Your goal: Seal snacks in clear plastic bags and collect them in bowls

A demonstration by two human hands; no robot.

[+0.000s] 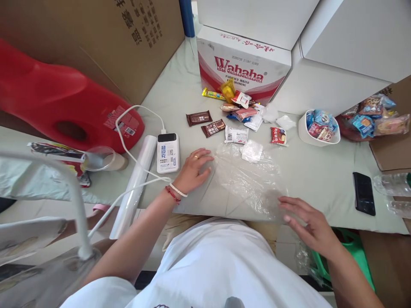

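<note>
A crumpled clear plastic sheet [247,177] lies flat on the table between my two hands. My left hand [195,170], palm down with fingers apart, rests at the sheet's left edge and holds nothing. Over the right edge hovers or rests my right hand [308,222], its fingers stretched out and slightly blurred; I cannot tell if it touches the plastic. At the sheet's far edge sit a small white packet [252,152] and a white wrapped snack [236,134]. Two brown cocoa bars [199,118] and a red snack packet [278,136] lie beyond.
A heap of snacks [242,107] lies before the Wahaha carton [240,64]. To the right are a white tub [319,137] of snacks and a phone [364,193]. Leftward are a corded power bank [168,156], a plastic roll [136,184], a cup [104,159] and a red jug [64,94].
</note>
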